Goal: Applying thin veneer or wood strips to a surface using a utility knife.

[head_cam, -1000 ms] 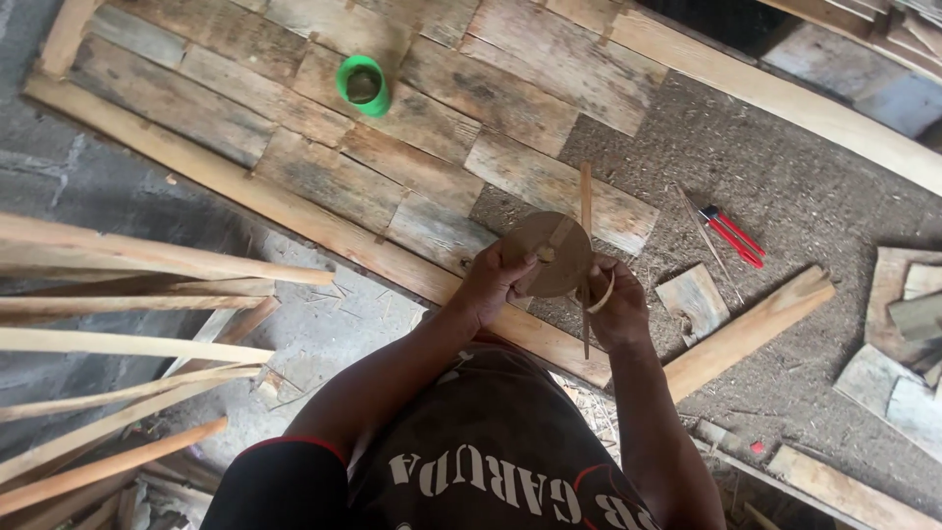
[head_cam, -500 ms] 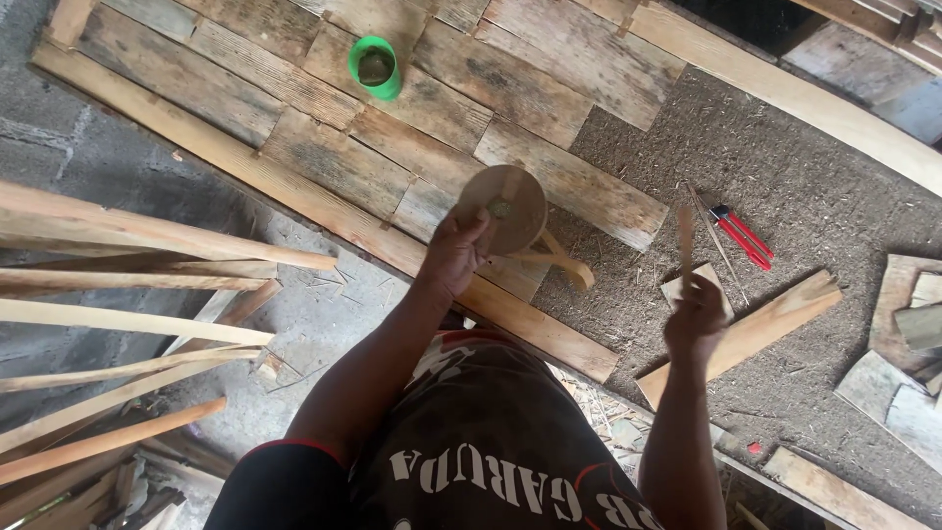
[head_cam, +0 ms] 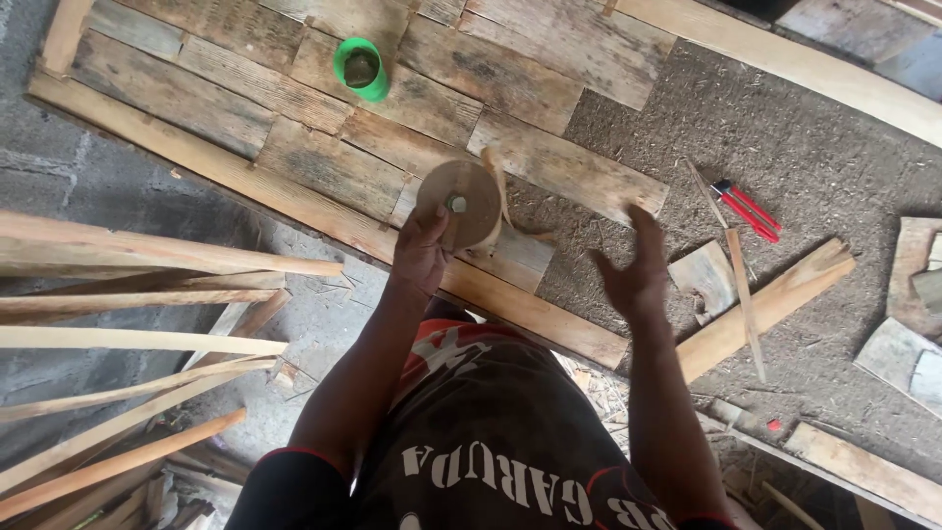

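My left hand (head_cam: pixel 420 253) grips a round brown disc (head_cam: pixel 461 203) with a small metal nut at its centre, holding it up over a weathered plank panel (head_cam: pixel 294 147). A short pale wooden piece (head_cam: pixel 498 182) sticks out behind the disc's right edge. To the right, my right hand (head_cam: pixel 636 270) hovers with fingers spread and nothing in it, over the sawdust-covered ground. A thin wooden stick (head_cam: pixel 743 294) lies on the ground just right of that hand, beside a small wood offcut (head_cam: pixel 705 278).
A green cup (head_cam: pixel 360 69) stands on the panel at the back. Red-handled pliers (head_cam: pixel 748 208) lie on the sawdust at right. Long pale wooden slats (head_cam: pixel 147 334) are stacked at left. Boards (head_cam: pixel 765 309) and offcuts (head_cam: pixel 898 353) lie scattered at right.
My right hand let go of the thin stick, put it down at right and came back toward the disc, open. My left hand lifted the disc slightly.
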